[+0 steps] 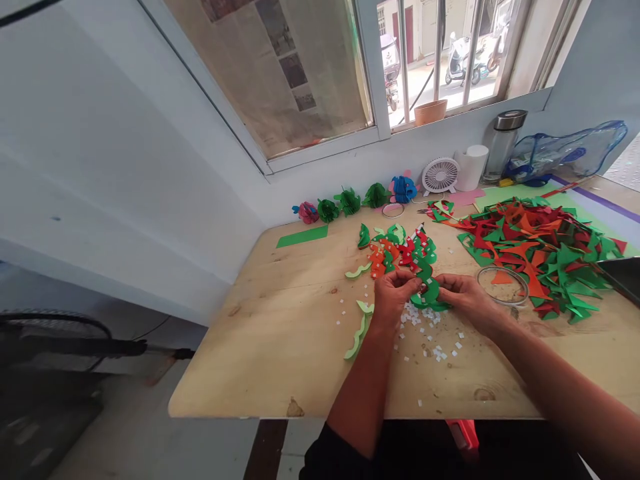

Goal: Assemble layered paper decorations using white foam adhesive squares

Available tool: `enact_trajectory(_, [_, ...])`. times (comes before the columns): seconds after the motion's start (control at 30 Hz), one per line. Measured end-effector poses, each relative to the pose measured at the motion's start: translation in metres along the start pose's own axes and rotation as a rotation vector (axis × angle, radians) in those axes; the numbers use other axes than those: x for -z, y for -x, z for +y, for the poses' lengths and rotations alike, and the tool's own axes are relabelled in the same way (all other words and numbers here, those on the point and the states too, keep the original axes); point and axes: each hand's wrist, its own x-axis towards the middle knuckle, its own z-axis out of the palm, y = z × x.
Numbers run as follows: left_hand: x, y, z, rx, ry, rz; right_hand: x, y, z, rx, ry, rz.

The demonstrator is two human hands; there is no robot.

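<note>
Between my two hands is a dark green cut-paper piece (427,293) with scalloped, curling edges, held just above the wooden table (290,320). My left hand (397,293) pinches its left side with thumb and fingers. On the opposite edge, my right hand (463,297) grips it the same way. Small white squares (420,320) lie scattered under and in front of the hands. Just beyond them sit orange paper pieces (383,257) and red and green ones dotted with white squares. Light green wavy strips (357,337) rest beside my left forearm.
A heap of red, orange and green paper scraps (535,247) covers the right side, with a tape ring (503,287) at its edge. Along the wall stand folded paper shapes (349,200), a small fan (440,175), a white roll (471,168) and a glass bottle (504,147).
</note>
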Motion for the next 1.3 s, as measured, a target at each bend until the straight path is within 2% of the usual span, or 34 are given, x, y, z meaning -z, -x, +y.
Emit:
enact_trajectory(0.23, [0.001, 0.000, 0.001, -0.009, 0.028, -0.027, -0.001, 0.001, -0.003, -0.004, 0.032, -0.008])
enact_trajectory(0.67, [0.001, -0.001, -0.001, 0.020, 0.073, -0.009, 0.000, 0.002, -0.002, 0.036, 0.075, -0.047])
enact_trajectory(0.93, [0.006, -0.005, -0.004, 0.056, 0.090, -0.051, 0.003, 0.001, 0.000, 0.060, 0.089, -0.065])
enact_trajectory(1.3, [0.002, -0.009, -0.011, 0.067, 0.119, 0.009, 0.005, -0.001, 0.003, 0.022, 0.083, -0.041])
